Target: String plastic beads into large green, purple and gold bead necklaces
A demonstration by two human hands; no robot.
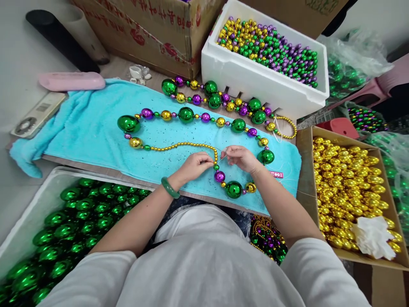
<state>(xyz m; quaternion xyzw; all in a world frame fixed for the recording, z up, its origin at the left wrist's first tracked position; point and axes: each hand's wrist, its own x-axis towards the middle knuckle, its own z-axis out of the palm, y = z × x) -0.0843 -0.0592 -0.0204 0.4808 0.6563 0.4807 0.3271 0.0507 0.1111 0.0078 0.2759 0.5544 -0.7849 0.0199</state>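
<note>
A bead necklace (186,114) of green, purple and gold beads lies in a loop on a turquoise towel (96,128). My left hand (196,166), a green bangle on its wrist, pinches the necklace where the small gold beads (179,145) meet a small green bead (216,167). Just to the right, my right hand (238,157) is closed, its fingertips pinching a thin pale thread (223,157) that runs toward the left fingertips. Below the hands hang a purple bead (219,176) and a big green bead (234,189) on the same strand.
Behind the loop lies another bead necklace (214,101). A white foam box (255,81) of small mixed beads stands at the back, a carton (305,170) of gold beads at right, a bin (28,204) of green beads at left. A red-and-white packet (276,175) lies beside my right forearm.
</note>
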